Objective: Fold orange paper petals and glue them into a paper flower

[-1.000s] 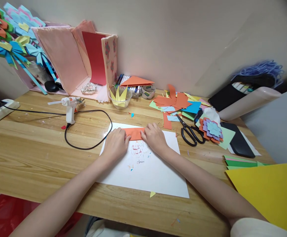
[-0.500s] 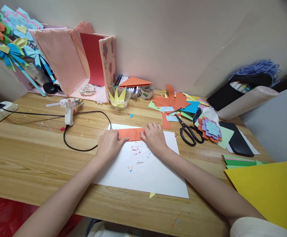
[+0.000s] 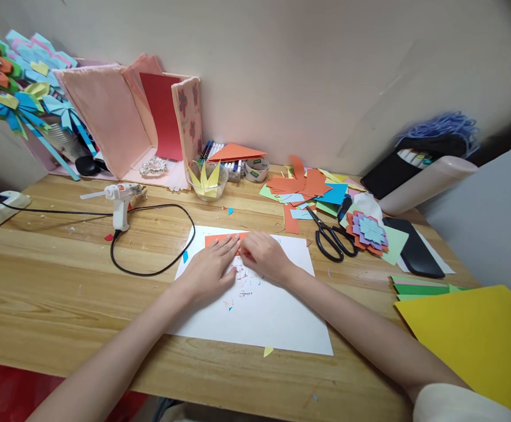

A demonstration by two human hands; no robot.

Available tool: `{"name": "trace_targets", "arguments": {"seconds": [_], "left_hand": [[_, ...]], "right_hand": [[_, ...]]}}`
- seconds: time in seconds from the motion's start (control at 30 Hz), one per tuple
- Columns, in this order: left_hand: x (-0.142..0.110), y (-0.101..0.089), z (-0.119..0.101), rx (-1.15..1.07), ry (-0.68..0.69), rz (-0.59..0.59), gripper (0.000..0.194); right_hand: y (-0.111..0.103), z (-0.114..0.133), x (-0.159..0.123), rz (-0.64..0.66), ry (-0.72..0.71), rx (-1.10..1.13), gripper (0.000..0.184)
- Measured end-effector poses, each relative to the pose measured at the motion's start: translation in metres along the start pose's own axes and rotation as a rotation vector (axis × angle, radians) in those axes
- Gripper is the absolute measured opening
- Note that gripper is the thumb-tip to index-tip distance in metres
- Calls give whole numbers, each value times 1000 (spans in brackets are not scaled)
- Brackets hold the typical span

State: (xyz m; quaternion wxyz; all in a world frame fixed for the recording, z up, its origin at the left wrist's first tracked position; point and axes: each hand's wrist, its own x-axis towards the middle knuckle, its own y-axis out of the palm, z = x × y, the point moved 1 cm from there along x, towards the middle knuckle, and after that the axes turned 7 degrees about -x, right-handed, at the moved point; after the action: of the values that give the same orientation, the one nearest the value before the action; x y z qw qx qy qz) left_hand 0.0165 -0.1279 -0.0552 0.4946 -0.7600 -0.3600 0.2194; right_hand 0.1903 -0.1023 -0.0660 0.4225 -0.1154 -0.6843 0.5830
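Note:
An orange paper strip (image 3: 212, 240) lies flat on a white sheet of paper (image 3: 277, 316), mostly covered by my hands. My left hand (image 3: 211, 261) rests flat over the strip's left part, its fingers stretched out and thumb apart. Beside it, my right hand (image 3: 264, 255) is curled with its fingers bent down on the strip's right part; what the fingertips pinch, if anything, is hidden. Marker strokes and tiny paper scraps show on the white sheet below my hands.
A white glue gun (image 3: 121, 202) with a black cord stands at the left. Black scissors (image 3: 332, 234) lie right of the sheet, near a layered paper flower (image 3: 369, 231) and a black phone (image 3: 413, 246). Orange scraps (image 3: 299, 184) are piled behind. Yellow paper (image 3: 470, 340) sits front right.
My left hand has slid flat over the orange strip, its fingers now spread out. My right hand has shifted left and curled up close beside it. The view has tilted slightly.

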Motion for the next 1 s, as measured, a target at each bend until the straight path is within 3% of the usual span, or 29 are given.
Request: {"name": "trace_targets", "arguments": {"seconds": [0.07, 0.2, 0.37, 0.43, 0.53, 0.63, 0.73, 0.83, 0.9, 1.0], "left_hand": [[-1, -2, -3, 17, -7, 4, 56], [-2, -3, -3, 42, 6, 31, 55], [2, -1, 9, 47, 53, -44, 48], [5, 0, 15, 52, 80, -113, 43], [8, 1, 19, 95, 168, -199, 36], [8, 0, 17, 132, 229, -280, 30], [6, -6, 11, 74, 190, -401, 20], [2, -14, 1, -71, 106, -499, 21], [-1, -20, -4, -217, 31, -482, 22], [-3, -25, -7, -484, -101, -347, 25]], "right_hand": [[1, 3, -2, 82, 45, 76, 14], [-5, 0, -4, 285, 281, 102, 10], [-17, -14, -5, 387, 426, 132, 13], [-18, -18, -7, 357, 445, 196, 14], [-17, -22, -10, 213, 426, 340, 12], [-17, -19, -10, 30, 286, 406, 10], [-19, -11, -7, -71, 139, 428, 15], [-20, -3, -8, -117, 172, 508, 7], [-20, 0, -9, -117, 240, 602, 11], [-18, 3, -9, -40, 318, 774, 11]]}}
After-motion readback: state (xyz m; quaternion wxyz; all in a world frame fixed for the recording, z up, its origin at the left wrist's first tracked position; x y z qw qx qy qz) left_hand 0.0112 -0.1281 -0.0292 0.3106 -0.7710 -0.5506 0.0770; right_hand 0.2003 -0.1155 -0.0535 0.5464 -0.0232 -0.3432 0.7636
